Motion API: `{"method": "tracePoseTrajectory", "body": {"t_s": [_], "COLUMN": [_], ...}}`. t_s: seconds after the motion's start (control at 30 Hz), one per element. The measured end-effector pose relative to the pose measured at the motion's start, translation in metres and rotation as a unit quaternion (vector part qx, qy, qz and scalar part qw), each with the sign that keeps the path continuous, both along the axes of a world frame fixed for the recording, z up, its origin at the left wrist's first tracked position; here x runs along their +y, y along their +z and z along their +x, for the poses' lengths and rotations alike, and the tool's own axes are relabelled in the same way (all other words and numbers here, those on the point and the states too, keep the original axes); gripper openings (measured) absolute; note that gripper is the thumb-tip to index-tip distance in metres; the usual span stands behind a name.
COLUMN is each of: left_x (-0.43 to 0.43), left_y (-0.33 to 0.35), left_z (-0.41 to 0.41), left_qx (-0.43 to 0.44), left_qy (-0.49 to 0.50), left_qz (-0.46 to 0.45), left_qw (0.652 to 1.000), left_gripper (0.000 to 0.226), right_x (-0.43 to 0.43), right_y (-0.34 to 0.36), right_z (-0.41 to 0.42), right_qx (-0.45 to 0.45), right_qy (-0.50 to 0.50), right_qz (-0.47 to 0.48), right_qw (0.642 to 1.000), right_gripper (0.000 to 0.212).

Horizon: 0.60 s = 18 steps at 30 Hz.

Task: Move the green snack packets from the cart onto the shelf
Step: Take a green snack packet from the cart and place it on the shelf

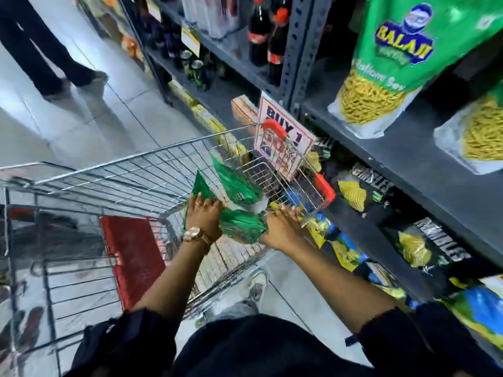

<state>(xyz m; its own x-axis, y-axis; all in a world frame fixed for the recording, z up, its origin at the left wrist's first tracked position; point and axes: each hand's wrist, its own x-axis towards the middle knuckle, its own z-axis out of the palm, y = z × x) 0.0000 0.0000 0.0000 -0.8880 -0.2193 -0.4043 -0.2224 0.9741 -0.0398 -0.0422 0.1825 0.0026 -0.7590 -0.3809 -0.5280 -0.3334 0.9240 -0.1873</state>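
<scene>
Several green snack packets (239,213) lie in the front end of a wire shopping cart (130,170). My left hand (204,216), with a gold watch on the wrist, presses on the left side of the pile. On the right side my right hand (283,224) grips the same pile. One green packet (234,180) stands tilted behind my hands. On the grey shelf (408,148) at the upper right stands a large green packet (389,58), with a second one (476,131) beside it at the frame's edge.
A red child-seat flap (133,254) sits in the cart's near end. A "BUY 1" sign (283,142) hangs from the shelf beside the cart's front. Dark and blue snack bags (413,240) fill the lower shelf. Bottles (258,31) stand further along. A person's legs (40,50) stand in the aisle.
</scene>
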Motion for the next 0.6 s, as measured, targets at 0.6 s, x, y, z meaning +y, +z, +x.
{"method": "tracePoseTrajectory", "body": {"t_s": [0.6], "left_x": [-0.008], "left_y": [-0.017], "left_z": [-0.04], "left_qx": [-0.079], "left_qy": [-0.072], "left_qz": [0.08], "left_qw": [0.991], "left_gripper": [0.018], "right_x": [-0.025], "right_y": [-0.03], "right_z": [-0.039], "right_qx": [0.027], "right_qy": [-0.015], "right_qz": [0.019], "right_qw": [0.999], "right_gripper": [0.02]}}
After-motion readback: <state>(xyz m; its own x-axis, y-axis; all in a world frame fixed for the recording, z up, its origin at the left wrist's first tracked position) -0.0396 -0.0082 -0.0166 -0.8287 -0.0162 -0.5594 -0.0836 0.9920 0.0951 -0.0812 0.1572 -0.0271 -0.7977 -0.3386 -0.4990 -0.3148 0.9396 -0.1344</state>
